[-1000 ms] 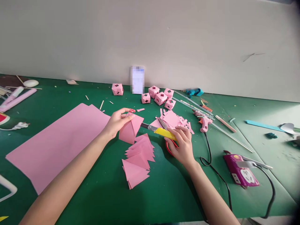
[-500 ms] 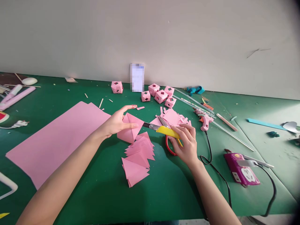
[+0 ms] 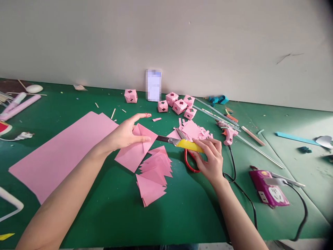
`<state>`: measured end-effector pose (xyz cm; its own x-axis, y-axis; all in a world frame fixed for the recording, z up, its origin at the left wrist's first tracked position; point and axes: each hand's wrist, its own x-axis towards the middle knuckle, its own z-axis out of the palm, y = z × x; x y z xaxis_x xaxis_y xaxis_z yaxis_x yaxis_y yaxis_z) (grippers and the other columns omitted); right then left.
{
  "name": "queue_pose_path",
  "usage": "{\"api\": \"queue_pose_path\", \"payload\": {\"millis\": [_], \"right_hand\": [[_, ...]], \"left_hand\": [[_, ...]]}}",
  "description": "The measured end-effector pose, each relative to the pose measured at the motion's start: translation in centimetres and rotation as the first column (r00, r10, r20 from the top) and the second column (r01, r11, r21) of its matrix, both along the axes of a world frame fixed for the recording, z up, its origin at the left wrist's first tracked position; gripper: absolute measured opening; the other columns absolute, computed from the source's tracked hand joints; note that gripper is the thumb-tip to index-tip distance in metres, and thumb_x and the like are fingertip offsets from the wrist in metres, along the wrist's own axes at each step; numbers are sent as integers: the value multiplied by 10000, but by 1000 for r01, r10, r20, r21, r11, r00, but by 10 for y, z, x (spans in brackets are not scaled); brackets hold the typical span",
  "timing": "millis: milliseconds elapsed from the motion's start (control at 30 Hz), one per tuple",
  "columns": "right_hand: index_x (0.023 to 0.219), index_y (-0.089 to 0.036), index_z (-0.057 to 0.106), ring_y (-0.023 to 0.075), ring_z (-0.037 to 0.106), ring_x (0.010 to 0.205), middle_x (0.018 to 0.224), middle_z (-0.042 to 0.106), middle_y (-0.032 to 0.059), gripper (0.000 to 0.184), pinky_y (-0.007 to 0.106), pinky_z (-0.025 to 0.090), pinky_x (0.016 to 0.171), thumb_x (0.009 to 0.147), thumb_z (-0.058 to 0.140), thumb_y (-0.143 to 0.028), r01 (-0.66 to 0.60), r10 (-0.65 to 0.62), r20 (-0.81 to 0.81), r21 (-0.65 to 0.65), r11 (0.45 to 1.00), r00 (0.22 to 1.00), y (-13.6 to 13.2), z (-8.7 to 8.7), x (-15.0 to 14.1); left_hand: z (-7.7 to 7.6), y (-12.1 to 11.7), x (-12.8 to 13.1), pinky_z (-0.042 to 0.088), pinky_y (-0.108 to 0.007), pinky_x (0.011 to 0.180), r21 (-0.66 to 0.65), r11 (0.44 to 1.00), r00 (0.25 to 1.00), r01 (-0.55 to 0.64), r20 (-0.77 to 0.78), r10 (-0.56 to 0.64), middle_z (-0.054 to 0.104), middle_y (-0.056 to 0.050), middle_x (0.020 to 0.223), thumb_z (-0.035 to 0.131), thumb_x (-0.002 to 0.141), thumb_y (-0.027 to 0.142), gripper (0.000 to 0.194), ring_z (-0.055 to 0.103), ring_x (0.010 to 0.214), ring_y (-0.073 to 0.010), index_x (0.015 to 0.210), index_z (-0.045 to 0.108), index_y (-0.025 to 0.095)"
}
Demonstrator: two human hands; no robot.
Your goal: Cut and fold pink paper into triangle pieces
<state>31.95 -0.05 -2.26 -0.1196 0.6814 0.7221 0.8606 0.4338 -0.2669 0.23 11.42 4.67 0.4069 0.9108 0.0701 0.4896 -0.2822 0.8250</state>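
Note:
My left hand [image 3: 128, 133] is closed on a folded piece of pink paper [image 3: 132, 154], the thumb lying over its crease. In my right hand [image 3: 210, 158] is a yellow utility knife [image 3: 189, 146], its dark blade pointing left. The blade tip meets the right edge of the folded paper; whether it lies inside the fold I cannot tell. Below and to the right of that paper, several pink paper pieces [image 3: 152, 189] lie overlapping on the green table. Scissors with red handles [image 3: 187, 162] rest beneath the knife, partly hidden by it and my right hand.
A large pink sheet [image 3: 65, 152] lies left. Behind are several pink paper cubes [image 3: 179, 106] and a phone [image 3: 153, 85] against the wall. Pink scraps [image 3: 191, 129], a pink glue gun [image 3: 229, 135] with its cord, and a magenta power strip [image 3: 269, 187] occupy the right.
The pink paper in my left hand has opened out toward the lower left, showing a larger flap. My right hand and the knife have shifted slightly right.

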Motion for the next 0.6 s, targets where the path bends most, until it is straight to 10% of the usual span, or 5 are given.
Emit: {"api": "queue_pose_path", "payload": {"millis": [600], "right_hand": [[1340,-297,667,295,614,1023,1064,784,71,409,453,547,892,946,725,-202,-63,62,11,16,998,998,-4,7,-11]], "left_hand": [[-3,-8,7,449,-464,1216,15,992,991,129,-36,-128,531,-46,1613,874,784,393,791,464,1522,-316,1506,552,354]]}}
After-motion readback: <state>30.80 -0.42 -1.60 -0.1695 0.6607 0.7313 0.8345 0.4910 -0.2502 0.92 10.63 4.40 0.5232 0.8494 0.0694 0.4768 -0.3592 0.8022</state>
